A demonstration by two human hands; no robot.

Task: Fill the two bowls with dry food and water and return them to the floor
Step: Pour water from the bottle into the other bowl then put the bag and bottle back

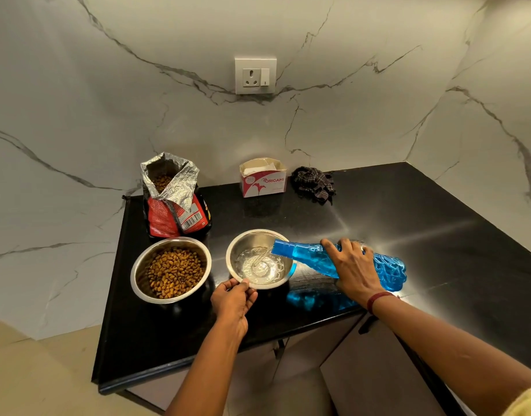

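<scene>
Two steel bowls stand on the black counter (393, 211). The left bowl (138, 280) holds brown dry food. The right bowl (243, 244) has a shallow pool of water, and a thin stream falls into it. My right hand (352, 265) grips a blue plastic bottle (387, 270) tipped on its side, with the neck over the right bowl's rim. My left hand (232, 301) pinches that bowl's near rim. An opened red and silver food bag (174, 205) stands behind the left bowl.
A white and pink tissue box (262, 181) and a crumpled dark checked cloth (313, 183) sit at the back by the marble wall. A wall socket (255, 75) is above them. Cabinet doors (375, 370) lie below the counter edge, beige floor (33, 379) at left.
</scene>
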